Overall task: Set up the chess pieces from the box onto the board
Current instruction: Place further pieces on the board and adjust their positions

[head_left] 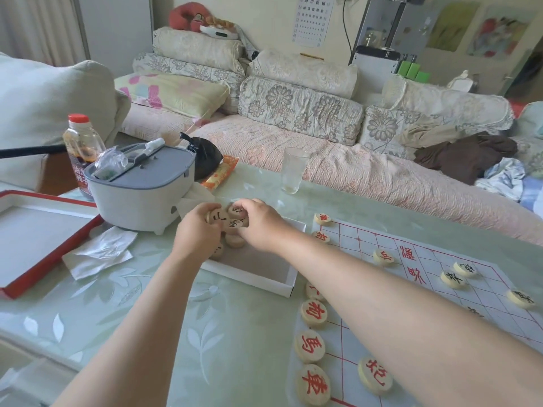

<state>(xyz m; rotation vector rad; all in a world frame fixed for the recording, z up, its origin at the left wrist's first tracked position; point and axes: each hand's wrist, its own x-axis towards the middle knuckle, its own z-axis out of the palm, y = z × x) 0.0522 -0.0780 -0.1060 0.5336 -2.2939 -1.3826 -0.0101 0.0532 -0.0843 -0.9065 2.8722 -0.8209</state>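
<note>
A shallow white box lies on the table left of the paper chess board. Both hands are over the box's far left corner. My left hand grips round wooden chess pieces with black characters. My right hand pinches pieces in the same cluster. More pieces lie in the box beneath them. On the board, red-lettered pieces line the left edge and black-lettered pieces sit on the right side.
A grey lidded container stands just left of the box, with a sauce bottle behind it. The red-rimmed box lid and crumpled tissue lie at left. A drinking glass stands beyond the box. A sofa runs behind.
</note>
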